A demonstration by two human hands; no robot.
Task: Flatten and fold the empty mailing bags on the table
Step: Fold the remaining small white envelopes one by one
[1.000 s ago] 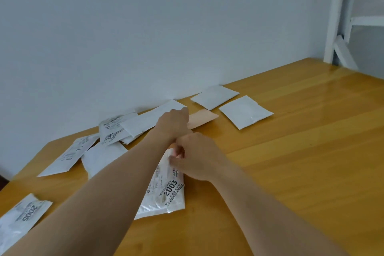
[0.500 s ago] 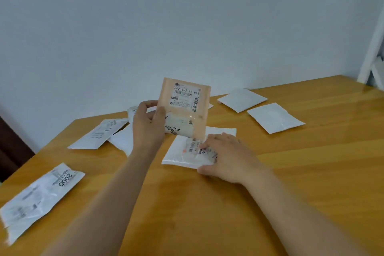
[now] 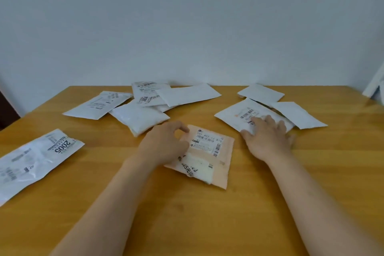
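Observation:
A peach mailing bag (image 3: 216, 160) with white labels lies flat on the wooden table (image 3: 207, 214) in front of me. My left hand (image 3: 166, 143) pinches its upper left corner between thumb and fingers. To the right, my right hand (image 3: 268, 137) rests with fingers spread on the near edge of a folded white bag (image 3: 245, 116) with a barcode. Two folded white bags (image 3: 299, 114) (image 3: 260, 93) lie just beyond it.
Several white mailing bags lie in a loose heap (image 3: 149, 102) at the back left against the wall. A crumpled bag marked 2005 (image 3: 35, 160) sits at the table's left edge. A white frame (image 3: 376, 87) shows at the far right.
My left hand has brought the peach bag down from upright in the air to flat on the table. My right hand slid the white bag to the right, beside the folded ones.

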